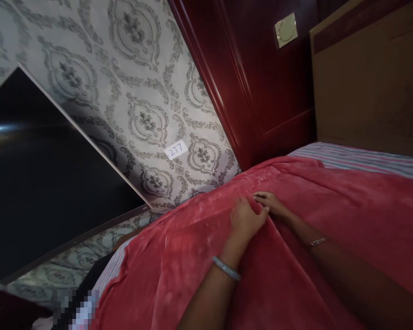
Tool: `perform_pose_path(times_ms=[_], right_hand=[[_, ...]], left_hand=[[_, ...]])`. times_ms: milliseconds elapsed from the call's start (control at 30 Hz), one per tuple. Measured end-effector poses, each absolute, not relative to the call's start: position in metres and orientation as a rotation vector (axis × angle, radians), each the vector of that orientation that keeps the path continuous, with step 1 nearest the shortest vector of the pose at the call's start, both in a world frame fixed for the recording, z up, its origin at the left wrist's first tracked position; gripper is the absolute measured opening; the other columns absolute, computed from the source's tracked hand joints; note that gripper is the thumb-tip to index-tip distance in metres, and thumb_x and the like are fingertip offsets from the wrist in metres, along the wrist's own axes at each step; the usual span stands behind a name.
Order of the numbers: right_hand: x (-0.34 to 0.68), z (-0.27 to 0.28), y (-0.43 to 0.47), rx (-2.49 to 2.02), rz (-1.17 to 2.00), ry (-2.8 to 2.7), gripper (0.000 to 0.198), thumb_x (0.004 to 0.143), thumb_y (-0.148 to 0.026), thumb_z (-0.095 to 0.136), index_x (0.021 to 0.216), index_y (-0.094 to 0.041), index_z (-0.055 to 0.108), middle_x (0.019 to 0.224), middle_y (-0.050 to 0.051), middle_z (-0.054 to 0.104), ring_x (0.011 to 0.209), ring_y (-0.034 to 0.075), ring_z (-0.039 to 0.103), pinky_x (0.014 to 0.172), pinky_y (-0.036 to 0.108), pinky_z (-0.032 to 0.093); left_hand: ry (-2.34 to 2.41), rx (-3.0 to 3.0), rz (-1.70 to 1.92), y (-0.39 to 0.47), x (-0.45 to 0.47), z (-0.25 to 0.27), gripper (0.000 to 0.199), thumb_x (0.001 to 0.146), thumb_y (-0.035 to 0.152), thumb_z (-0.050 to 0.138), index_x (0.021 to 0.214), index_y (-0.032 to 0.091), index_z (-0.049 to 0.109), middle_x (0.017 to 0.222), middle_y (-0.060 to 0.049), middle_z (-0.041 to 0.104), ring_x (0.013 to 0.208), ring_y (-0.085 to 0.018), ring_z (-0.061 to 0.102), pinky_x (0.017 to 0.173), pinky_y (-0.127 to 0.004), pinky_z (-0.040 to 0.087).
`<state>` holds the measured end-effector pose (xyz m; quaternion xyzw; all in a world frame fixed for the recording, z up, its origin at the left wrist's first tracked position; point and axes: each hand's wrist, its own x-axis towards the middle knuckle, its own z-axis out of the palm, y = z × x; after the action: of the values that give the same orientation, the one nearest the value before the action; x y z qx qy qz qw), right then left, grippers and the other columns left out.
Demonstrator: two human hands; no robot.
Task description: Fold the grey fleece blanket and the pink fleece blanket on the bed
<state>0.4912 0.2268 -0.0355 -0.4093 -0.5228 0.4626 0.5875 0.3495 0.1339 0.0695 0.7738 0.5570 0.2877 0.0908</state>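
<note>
A red plush blanket (pixel 199 256) is spread over a bed, with a raised fold running from my hands toward the lower right. My left hand (pixel 246 217), with a pale bangle on its wrist, is closed on the blanket's edge at the top of that fold; its fingers are slightly blurred. Right beside it, my right hand (pixel 270 202) pinches the same edge, its fingertips partly hidden by cloth. A thin silver bracelet circles my right wrist.
A striped sheet (pixel 365 158) shows past the blanket. Behind the bed stand a large cardboard box (pixel 368 82) and a dark red wooden panel (pixel 223 59). A black television screen (pixel 51 174) is at left. A paper marked 277 (pixel 176 150) is on the patterned wall.
</note>
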Motion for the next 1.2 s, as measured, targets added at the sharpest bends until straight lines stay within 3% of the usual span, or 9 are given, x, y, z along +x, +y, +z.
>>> perform_pose_path(times_ms=[100, 233, 367, 667, 967, 1200], right_hand=[[0.490, -0.036, 0.228, -0.954, 1.070, -1.244, 0.048, 0.059, -0.064, 0.074, 0.076, -0.019, 0.070, 0.079, 0.004, 0.070, 0.078, 0.019, 0.060, 0.076, 0.035, 0.050], [0.488, -0.037, 0.229, -0.943, 1.052, -1.269, 0.042, 0.065, -0.059, 0.070, 0.079, -0.020, 0.072, 0.084, 0.004, 0.071, 0.084, 0.020, 0.061, 0.084, 0.036, 0.051], [0.487, -0.036, 0.230, -0.933, 1.049, -1.290, 0.038, 0.068, -0.055, 0.068, 0.081, -0.020, 0.073, 0.085, 0.003, 0.071, 0.085, 0.019, 0.061, 0.086, 0.036, 0.051], [0.487, -0.026, 0.221, -0.843, 1.105, -1.403, 0.043, 0.067, -0.040, 0.069, 0.104, -0.019, 0.075, 0.105, 0.006, 0.075, 0.098, 0.022, 0.066, 0.094, 0.037, 0.052], [0.473, -0.032, 0.227, -0.908, 1.031, -1.382, 0.030, 0.057, -0.029, 0.062, 0.081, -0.021, 0.077, 0.090, 0.006, 0.077, 0.093, 0.026, 0.069, 0.096, 0.043, 0.054], [0.482, -0.031, 0.225, -0.926, 1.031, -1.318, 0.033, 0.061, -0.040, 0.062, 0.081, -0.020, 0.078, 0.094, 0.009, 0.078, 0.100, 0.029, 0.070, 0.100, 0.046, 0.054]], left_hand=[[1.721, 2.330, 0.708, 0.145, 0.366, 0.061, 0.033, 0.079, 0.038, 0.076, 0.102, 0.015, 0.072, 0.101, -0.017, 0.073, 0.092, -0.031, 0.067, 0.082, -0.040, 0.051], [1.596, 2.138, 0.762, 0.158, 0.346, 0.048, 0.011, 0.087, 0.025, 0.062, 0.084, 0.018, 0.070, 0.079, -0.006, 0.068, 0.076, -0.021, 0.061, 0.075, -0.033, 0.045], [1.257, 1.748, 0.964, 0.168, 0.321, 0.038, 0.019, 0.084, 0.030, 0.065, 0.069, 0.019, 0.060, 0.066, 0.004, 0.055, 0.067, -0.014, 0.049, 0.070, -0.026, 0.039], [1.105, 1.647, 1.204, 0.169, 0.327, 0.026, 0.028, 0.082, 0.044, 0.070, 0.071, 0.020, 0.060, 0.066, 0.004, 0.053, 0.066, -0.013, 0.046, 0.067, -0.026, 0.037], [1.304, 2.127, 1.189, 0.153, 0.342, 0.025, 0.011, 0.089, 0.017, 0.058, 0.079, 0.021, 0.060, 0.085, -0.003, 0.066, 0.080, -0.018, 0.059, 0.078, -0.031, 0.044], [1.215, 2.189, 1.127, 0.146, 0.340, 0.030, 0.013, 0.094, 0.026, 0.055, 0.085, 0.020, 0.063, 0.087, -0.005, 0.067, 0.082, -0.019, 0.061, 0.077, -0.030, 0.045]])
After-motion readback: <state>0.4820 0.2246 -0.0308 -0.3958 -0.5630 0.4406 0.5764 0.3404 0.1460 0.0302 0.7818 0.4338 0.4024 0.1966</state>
